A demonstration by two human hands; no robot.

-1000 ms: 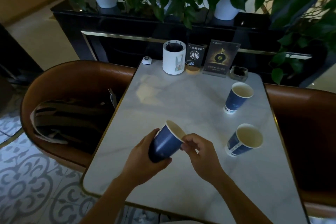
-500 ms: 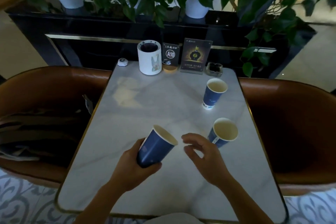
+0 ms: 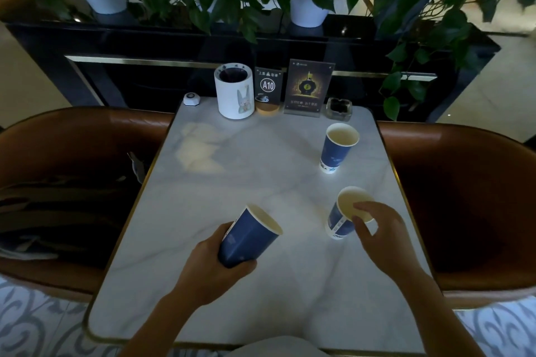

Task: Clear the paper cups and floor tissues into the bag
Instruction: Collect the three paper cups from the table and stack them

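- Left hand (image 3: 208, 265): wrapped round the base of a blue paper cup (image 3: 249, 236), fingers curled tight against its wall; cup held off the table (image 3: 232, 177), tilted, mouth pointing up and to the right.
- Right hand (image 3: 380, 229): over a second blue cup (image 3: 340, 220) at the table's near right; thumb and fingers partly spread, tips at the rim (whether they actually grip it cannot be told). That cup stands on the table, leaning slightly in view.
- Third cup (image 3: 336, 148): upright, alone, farther up the table's right side, well apart from both hands.
- Table: pale marble top with a gold edge. Along its far edge, left to right: small white button (image 3: 191, 99), white mug with a rabbit (image 3: 233, 90), "A10" sign (image 3: 267, 87), menu stand (image 3: 309, 87), glass ashtray (image 3: 338, 108).
- Brown leather seats (image 3: 464, 197) flank the table on both sides; something striped and dark lies on the left seat (too dim to identify).
- Beyond the table: black ledge with potted plants (image 3: 307, 6). Patterned tile floor (image 3: 34, 324) at the near corners. Lighting dim.
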